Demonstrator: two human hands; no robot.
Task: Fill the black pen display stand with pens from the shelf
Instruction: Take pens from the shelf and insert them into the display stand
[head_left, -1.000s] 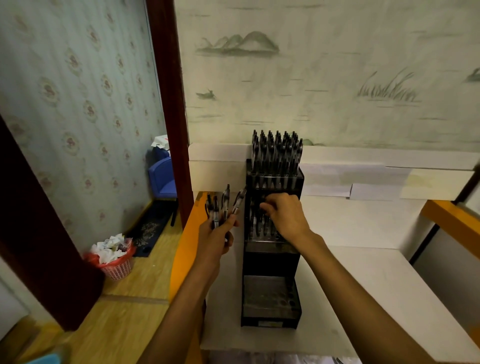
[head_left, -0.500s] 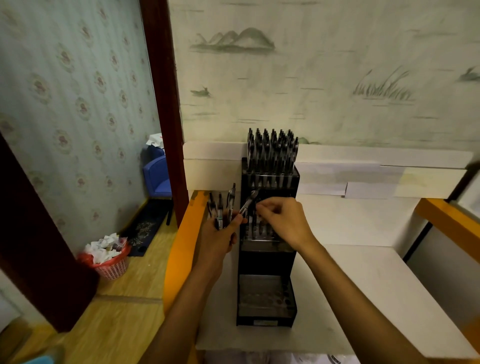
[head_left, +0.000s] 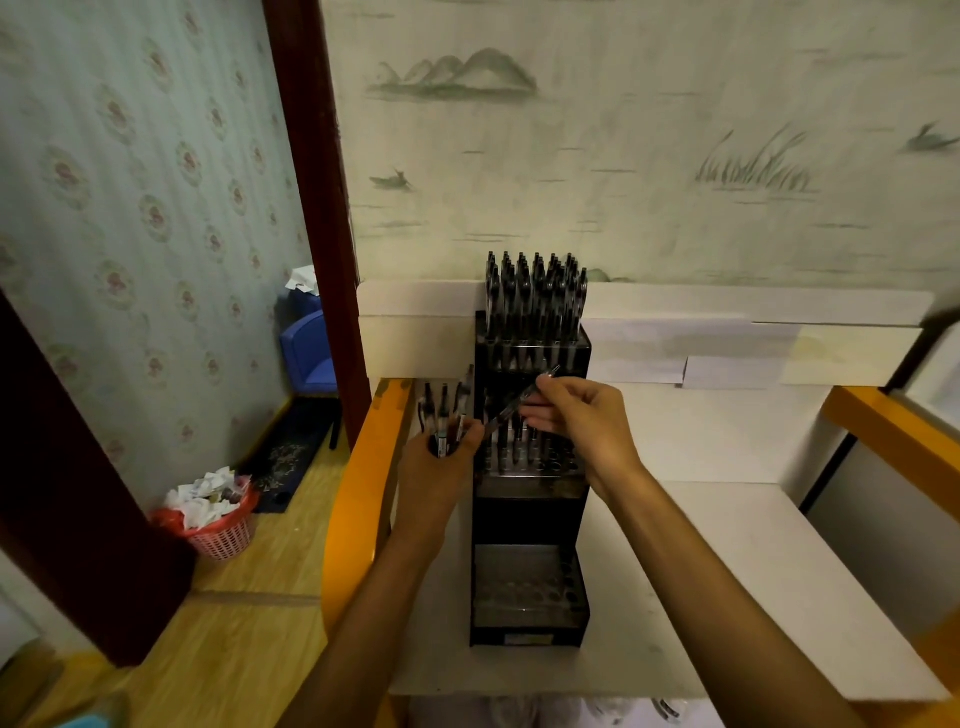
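Your right hand (head_left: 582, 421) pinches one pen (head_left: 519, 402) slanted over the black pen display stand (head_left: 530, 519); your left hand (head_left: 441, 467), just beside, clutches a pen bundle (head_left: 447, 410)

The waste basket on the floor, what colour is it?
Pink, a lattice-sided waste basket full of crumpled paper; the head view shows it.

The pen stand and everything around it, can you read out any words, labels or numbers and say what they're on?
No text can be read.
Label strip at the base of the black pen display stand: too small and blurred.
Print on the pens in the left hand: too blurred.
Wallpaper: only drawn scenery, no words.
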